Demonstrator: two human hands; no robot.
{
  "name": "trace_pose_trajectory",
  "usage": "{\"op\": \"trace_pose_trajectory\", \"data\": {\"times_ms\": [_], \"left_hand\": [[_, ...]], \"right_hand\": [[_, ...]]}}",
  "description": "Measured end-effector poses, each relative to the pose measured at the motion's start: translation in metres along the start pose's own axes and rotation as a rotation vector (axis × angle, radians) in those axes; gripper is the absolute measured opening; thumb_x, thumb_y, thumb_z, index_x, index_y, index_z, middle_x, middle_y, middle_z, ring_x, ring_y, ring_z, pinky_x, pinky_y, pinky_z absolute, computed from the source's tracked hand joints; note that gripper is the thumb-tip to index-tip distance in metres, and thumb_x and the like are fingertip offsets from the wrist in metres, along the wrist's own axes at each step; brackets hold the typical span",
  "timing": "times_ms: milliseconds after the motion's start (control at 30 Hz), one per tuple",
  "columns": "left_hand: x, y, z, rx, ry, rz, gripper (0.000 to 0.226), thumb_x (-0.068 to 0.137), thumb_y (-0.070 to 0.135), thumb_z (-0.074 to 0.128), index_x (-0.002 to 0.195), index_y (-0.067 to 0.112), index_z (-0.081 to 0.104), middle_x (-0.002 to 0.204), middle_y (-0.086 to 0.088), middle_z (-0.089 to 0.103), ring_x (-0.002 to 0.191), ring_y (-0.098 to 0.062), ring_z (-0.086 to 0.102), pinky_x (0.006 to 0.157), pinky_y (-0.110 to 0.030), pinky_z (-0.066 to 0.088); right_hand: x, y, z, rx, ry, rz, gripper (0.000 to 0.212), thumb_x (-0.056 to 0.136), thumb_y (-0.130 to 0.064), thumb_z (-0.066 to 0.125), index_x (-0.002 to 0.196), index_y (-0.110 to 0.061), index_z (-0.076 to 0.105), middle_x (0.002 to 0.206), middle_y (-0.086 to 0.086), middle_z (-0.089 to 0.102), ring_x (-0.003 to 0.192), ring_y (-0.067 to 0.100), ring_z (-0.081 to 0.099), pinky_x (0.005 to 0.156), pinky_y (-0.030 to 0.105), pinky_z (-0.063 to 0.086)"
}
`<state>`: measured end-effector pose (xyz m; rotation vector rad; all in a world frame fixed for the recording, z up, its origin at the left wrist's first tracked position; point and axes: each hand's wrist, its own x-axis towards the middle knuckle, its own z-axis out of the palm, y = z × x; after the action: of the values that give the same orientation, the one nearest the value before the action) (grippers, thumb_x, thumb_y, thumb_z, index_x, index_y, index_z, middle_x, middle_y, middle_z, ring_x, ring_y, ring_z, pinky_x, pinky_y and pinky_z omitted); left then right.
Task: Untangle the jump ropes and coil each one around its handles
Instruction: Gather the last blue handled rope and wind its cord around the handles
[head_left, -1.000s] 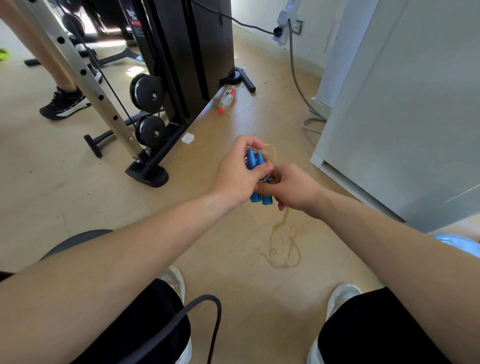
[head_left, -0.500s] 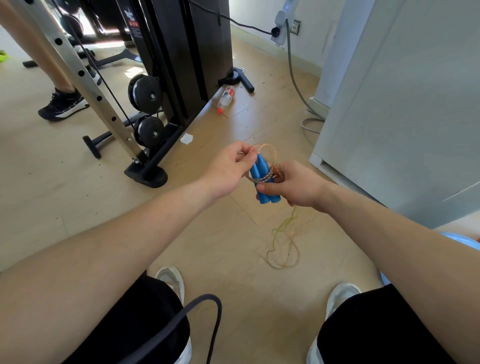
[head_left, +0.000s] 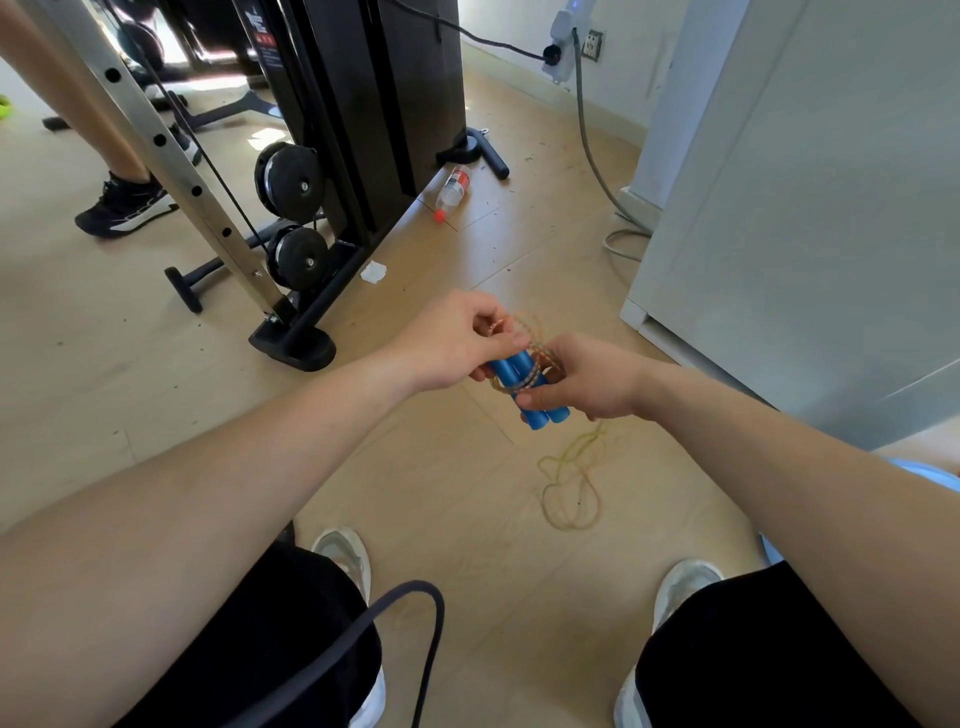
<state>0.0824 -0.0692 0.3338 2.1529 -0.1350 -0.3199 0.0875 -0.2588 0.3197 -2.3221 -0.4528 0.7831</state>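
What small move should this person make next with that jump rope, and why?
Probably sweep the left hand, pinching the rope, round the blue handles for one more turn. The right hand grips the handles side by side, a few loops wrap them, and a loose tail trails down to the floor, so coiling looks unfinished.

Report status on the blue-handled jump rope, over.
Right hand grips blue handles. Left hand pinches rope, few turns wrapped. Loose tail on floor, uncoiled. Nothing seen in the way.
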Motion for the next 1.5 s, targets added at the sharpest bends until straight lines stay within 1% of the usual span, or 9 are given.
{"op": "trace_pose_trajectory", "data": {"times_ms": [133, 300, 500, 700, 900, 1033, 1200, 1400, 1500], "left_hand": [[-0.001, -0.001, -0.002, 0.029, -0.004, -0.051, 0.022, 0.085, 0.025, 0.079, 0.087, 0.005, 0.071, 0.08, -0.015, 0.074, 0.059, -0.012, 0.059, 0.053, -0.019, 0.05], [0.0, -0.006, 0.001, -0.075, -0.022, -0.139, 0.009, 0.085, 0.015, 0.079, 0.084, 0.01, 0.071, 0.083, -0.014, 0.074, 0.068, -0.02, 0.068, 0.073, -0.032, 0.062], [-0.003, -0.002, 0.004, -0.119, -0.005, -0.129, 0.009, 0.085, 0.006, 0.077, 0.083, 0.008, 0.069, 0.08, -0.012, 0.071, 0.068, -0.018, 0.068, 0.065, -0.023, 0.06], [-0.004, -0.001, 0.005, -0.109, -0.043, -0.115, 0.015, 0.087, 0.006, 0.075, 0.097, -0.003, 0.069, 0.076, -0.012, 0.071, 0.065, -0.02, 0.066, 0.067, -0.026, 0.062], [-0.003, -0.003, 0.006, -0.076, -0.017, -0.103, 0.012, 0.086, 0.003, 0.075, 0.08, 0.007, 0.066, 0.069, -0.008, 0.068, 0.052, -0.011, 0.063, 0.057, -0.02, 0.058], [0.0, -0.007, 0.002, -0.017, 0.004, -0.128, 0.008, 0.085, 0.002, 0.076, 0.085, 0.0, 0.068, 0.065, -0.006, 0.065, 0.046, -0.004, 0.06, 0.051, -0.016, 0.052], [0.004, -0.012, 0.0, 0.106, 0.042, -0.169, 0.009, 0.084, 0.01, 0.079, 0.081, 0.005, 0.071, 0.072, -0.009, 0.071, 0.053, -0.012, 0.064, 0.052, -0.018, 0.051], [0.003, -0.014, 0.01, 0.252, 0.067, -0.174, 0.015, 0.081, 0.02, 0.081, 0.073, 0.012, 0.071, 0.07, -0.008, 0.072, 0.059, -0.018, 0.063, 0.066, -0.034, 0.055], [0.001, -0.012, 0.015, 0.221, 0.046, -0.16, 0.013, 0.082, 0.018, 0.08, 0.082, 0.009, 0.071, 0.065, -0.003, 0.069, 0.055, -0.015, 0.062, 0.058, -0.026, 0.052]], "right_hand": [[0.002, 0.002, 0.001, -0.037, -0.032, 0.015, 0.026, 0.088, -0.037, 0.071, 0.097, -0.012, 0.068, 0.084, 0.011, 0.066, 0.065, 0.018, 0.055, 0.046, 0.024, 0.046], [0.005, 0.006, 0.003, -0.077, -0.027, 0.045, 0.03, 0.087, -0.037, 0.072, 0.1, -0.011, 0.067, 0.089, 0.016, 0.069, 0.062, 0.016, 0.054, 0.046, 0.024, 0.046], [0.003, 0.007, 0.001, -0.083, -0.018, 0.034, 0.025, 0.088, -0.035, 0.072, 0.096, -0.012, 0.065, 0.071, -0.001, 0.054, 0.057, 0.012, 0.05, 0.045, 0.022, 0.044], [0.0, 0.006, 0.0, -0.075, -0.043, 0.015, 0.028, 0.089, -0.039, 0.069, 0.098, -0.012, 0.067, 0.073, 0.001, 0.054, 0.06, 0.013, 0.049, 0.047, 0.024, 0.045], [0.0, 0.003, -0.002, -0.097, -0.039, 0.04, 0.034, 0.084, -0.037, 0.076, 0.101, -0.01, 0.064, 0.078, 0.003, 0.058, 0.061, 0.015, 0.049, 0.048, 0.024, 0.043], [-0.002, -0.001, -0.011, -0.165, 0.08, 0.051, 0.048, 0.077, -0.054, 0.077, 0.106, -0.018, 0.066, 0.103, -0.005, 0.07, 0.09, 0.014, 0.064, 0.081, 0.031, 0.053], [-0.003, -0.012, -0.015, -0.236, 0.305, 0.002, 0.029, 0.095, -0.043, 0.058, 0.086, -0.018, 0.07, 0.071, -0.006, 0.06, 0.07, 0.017, 0.055, 0.054, 0.024, 0.036], [-0.011, -0.03, -0.004, -0.192, 0.317, -0.144, 0.025, 0.091, -0.037, 0.064, 0.079, -0.016, 0.071, 0.069, -0.002, 0.063, 0.06, 0.011, 0.049, 0.048, 0.014, 0.033], [-0.007, -0.021, -0.015, -0.164, 0.489, -0.072, 0.019, 0.087, -0.032, 0.066, 0.078, -0.016, 0.07, 0.066, -0.007, 0.06, 0.066, 0.013, 0.054, 0.052, 0.016, 0.036]]}}
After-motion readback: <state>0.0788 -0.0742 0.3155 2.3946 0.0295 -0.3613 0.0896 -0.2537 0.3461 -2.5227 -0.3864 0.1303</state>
